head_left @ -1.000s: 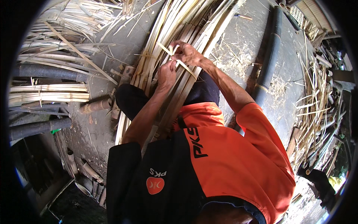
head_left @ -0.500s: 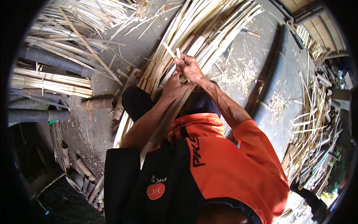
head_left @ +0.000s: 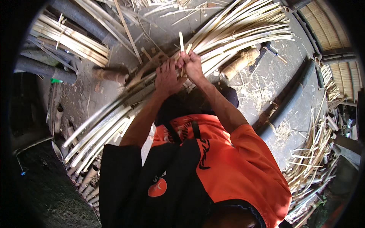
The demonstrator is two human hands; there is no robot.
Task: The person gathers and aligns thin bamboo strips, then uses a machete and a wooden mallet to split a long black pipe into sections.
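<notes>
A long bundle of split bamboo strips (head_left: 243, 28) lies slantwise across my lap, its far ends fanned out at the upper right. On top of it rests my left hand (head_left: 167, 79), fingers stretched out and lying flat. Just to its right, my right hand (head_left: 192, 67) is closed around a thin bamboo tie (head_left: 181, 41), whose pale ends stick up past the fingers. Where the tie passes around the bundle is hidden by both hands. The bundle's near ends (head_left: 97, 133) reach out to the left below my left forearm.
A short bamboo section (head_left: 240, 64) lies under the fanned ends, near a wooden-handled tool (head_left: 276, 55). A thick dark bamboo pole (head_left: 287, 102) runs along the right. Another strip bundle (head_left: 70, 40) lies at the left, with loose strips (head_left: 310, 152) piled at the right.
The bundle has swung clockwise to lie more across my lap. My left hand has flattened onto it. The right hand keeps its hold on the tie.
</notes>
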